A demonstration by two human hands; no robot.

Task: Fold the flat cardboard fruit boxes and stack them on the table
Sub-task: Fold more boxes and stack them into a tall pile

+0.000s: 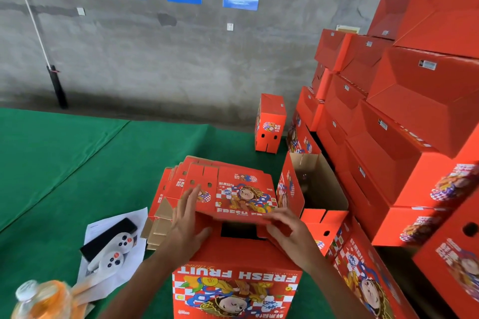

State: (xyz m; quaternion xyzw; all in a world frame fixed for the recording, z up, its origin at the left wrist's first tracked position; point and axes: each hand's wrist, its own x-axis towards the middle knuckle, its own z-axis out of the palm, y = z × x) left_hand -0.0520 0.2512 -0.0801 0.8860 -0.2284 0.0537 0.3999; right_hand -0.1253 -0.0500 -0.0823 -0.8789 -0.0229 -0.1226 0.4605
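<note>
A red "FRESH FRUIT" box (237,285) stands folded in front of me on the green table (64,163). My left hand (188,223) lies with straight fingers on its left top flap. My right hand (287,228) presses the right top flap down, fingers slightly bent; a dark gap shows between the flaps. Just behind the box lies a pile of flat red boxes (220,189). An open-topped folded box (311,189) sits to the right of the pile. A tall stack of folded red boxes (401,124) fills the right side.
One small folded box (269,124) stands alone near the grey wall. At my left, white papers carry a dark case and two white game controllers (114,248). An orange drink bottle (41,300) is at the bottom left corner. A black pole (58,88) leans at the wall.
</note>
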